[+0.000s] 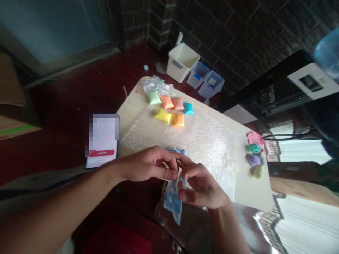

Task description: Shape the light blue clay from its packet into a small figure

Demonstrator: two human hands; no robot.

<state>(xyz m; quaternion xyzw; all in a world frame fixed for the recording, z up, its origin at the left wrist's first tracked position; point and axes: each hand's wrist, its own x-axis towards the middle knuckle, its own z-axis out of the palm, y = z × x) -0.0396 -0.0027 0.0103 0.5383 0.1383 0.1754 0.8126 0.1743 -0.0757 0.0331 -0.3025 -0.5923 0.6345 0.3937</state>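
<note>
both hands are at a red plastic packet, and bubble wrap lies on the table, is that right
Not quite: the plastic packet at the left hand and right hand is blue, not red, as the head view shows. Bubble wrap does lie on the table.

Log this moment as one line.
left hand: pinching blue-and-clear plastic bag | right hand: holding same bag | table: bubble wrap, yellow pillow-shaped packet beside orange packet
</note>
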